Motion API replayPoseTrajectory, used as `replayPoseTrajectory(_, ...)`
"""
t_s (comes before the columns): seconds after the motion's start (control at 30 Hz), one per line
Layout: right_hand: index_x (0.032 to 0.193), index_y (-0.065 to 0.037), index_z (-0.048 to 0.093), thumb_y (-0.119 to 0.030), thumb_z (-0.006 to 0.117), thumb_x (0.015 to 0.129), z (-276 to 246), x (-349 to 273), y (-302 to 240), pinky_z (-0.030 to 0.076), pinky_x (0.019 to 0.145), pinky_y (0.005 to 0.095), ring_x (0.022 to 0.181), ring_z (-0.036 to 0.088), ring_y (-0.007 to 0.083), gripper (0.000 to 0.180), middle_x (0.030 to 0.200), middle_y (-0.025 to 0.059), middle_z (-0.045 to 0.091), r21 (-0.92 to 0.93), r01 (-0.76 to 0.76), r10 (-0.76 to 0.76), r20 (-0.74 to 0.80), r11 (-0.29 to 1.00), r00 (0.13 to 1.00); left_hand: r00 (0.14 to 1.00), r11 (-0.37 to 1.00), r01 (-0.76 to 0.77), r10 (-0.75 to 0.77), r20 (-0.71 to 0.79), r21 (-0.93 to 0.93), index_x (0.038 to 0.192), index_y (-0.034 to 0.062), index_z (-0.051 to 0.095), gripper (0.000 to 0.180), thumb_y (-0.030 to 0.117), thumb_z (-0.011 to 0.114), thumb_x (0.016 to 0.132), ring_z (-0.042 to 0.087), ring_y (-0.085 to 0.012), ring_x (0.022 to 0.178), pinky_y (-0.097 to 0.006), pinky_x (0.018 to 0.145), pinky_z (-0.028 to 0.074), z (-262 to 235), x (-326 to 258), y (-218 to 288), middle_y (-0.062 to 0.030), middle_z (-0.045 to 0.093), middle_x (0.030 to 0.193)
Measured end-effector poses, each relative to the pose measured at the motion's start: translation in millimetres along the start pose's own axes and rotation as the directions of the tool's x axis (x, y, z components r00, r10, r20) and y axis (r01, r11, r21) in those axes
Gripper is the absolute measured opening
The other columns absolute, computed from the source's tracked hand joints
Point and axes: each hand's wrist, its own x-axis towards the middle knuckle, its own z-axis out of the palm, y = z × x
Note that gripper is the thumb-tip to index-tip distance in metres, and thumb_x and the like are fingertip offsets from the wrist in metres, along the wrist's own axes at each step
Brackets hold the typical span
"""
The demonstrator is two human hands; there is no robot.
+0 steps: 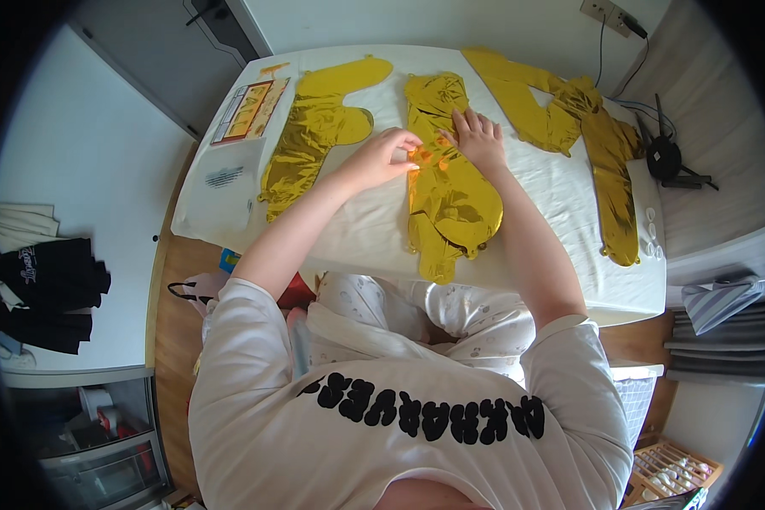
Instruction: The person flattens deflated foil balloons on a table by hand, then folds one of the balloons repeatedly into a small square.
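A flat, gold foil balloon (463,200) lies lengthwise in front of me, its surface creased and shiny with orange reflections near the middle. My left hand (384,159) is at its left edge, fingers bent, with the thumb and index fingertips apart and touching the foil. Across its upper part rests my right hand (478,138), palm down and fingers spread. Another flat gold balloon (310,123) is to the left. On the right, a long gold balloon (608,170) and an angular gold foil piece (527,106) overlap at a crumpled area.
A white cloth (348,242) covers the table. Printed packaging (251,110) and a clear plastic sleeve (225,183) lie at its left. Small white rings (650,229) sit at the right edge, near a black stand-like object (665,157) and cables. A grey door (157,51) stands at the far left.
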Motion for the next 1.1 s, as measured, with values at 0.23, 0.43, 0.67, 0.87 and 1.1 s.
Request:
replayPoseTrajectory(0.23,0.161,-0.022,0.032,-0.075,0.031,0.099,-6,-2,1,0.017,0.123,0.0576,0.151,0.029,0.0294,0.081,0.165,0.0091,0.033,0.031,-0.021,0.019,0.057,0.999,0.998,0.986,0.924,-0.033,0.093,-0.139,0.382,0.12,0.0052,0.067,0.05,0.036,0.083,0.083,0.06,-0.0288,0.123,-0.043,0.108,0.045,0,3,-3,-0.0099,0.066,0.126)
replayPoseTrajectory(0.43,0.162,-0.022,0.03,-0.075,0.029,0.1,-11,-2,-7,0.016,0.124,0.0555,0.152,0.028,0.0292,0.082,0.165,0.0087,0.032,0.024,-0.023,0.021,0.081,0.999,0.996,0.99,0.869,-0.127,0.141,0.006,0.478,0.123,0.0051,0.07,0.057,0.046,0.079,0.084,0.059,-0.0266,0.127,-0.053,0.122,0.028,-7,3,-14,-0.0109,0.065,0.135)
replayPoseTrajectory(0.67,0.161,-0.02,0.032,-0.076,0.027,0.1,-11,-4,-4,0.018,0.123,0.0537,0.151,0.03,0.0279,0.083,0.164,0.0069,0.034,0.003,-0.019,0.019,0.05,1.0,0.999,0.997,0.868,-0.08,0.061,0.055,0.49,0.138,0.0058,0.061,0.07,0.051,0.076,0.087,0.055,-0.0285,0.134,-0.058,0.123,0.024,-4,-3,11,-0.0133,0.062,0.141)
replayPoseTrajectory(0.87,0.161,-0.021,0.032,-0.073,0.03,0.1,-16,-3,-6,0.018,0.123,0.0525,0.151,0.029,0.0269,0.08,0.163,0.0058,0.034,-0.014,-0.02,0.021,0.066,1.0,0.998,0.993,0.836,-0.092,0.037,0.112,0.54,0.153,0.0076,0.042,0.093,0.061,0.074,0.084,0.041,-0.0324,0.147,-0.06,0.124,0.019,3,-12,14,-0.0188,0.048,0.154)
replayPoseTrajectory(1.1,0.161,-0.023,0.032,-0.072,0.033,0.101,-20,-5,-8,0.019,0.124,0.0532,0.151,0.029,0.0279,0.078,0.163,0.0061,0.034,-0.017,-0.023,0.024,0.079,1.0,0.997,0.976,0.799,-0.106,-0.032,0.217,0.592,0.162,0.0096,0.023,0.12,0.079,0.068,0.076,0.018,-0.0381,0.157,-0.06,0.126,0.006,7,-19,15,-0.0268,0.026,0.165)
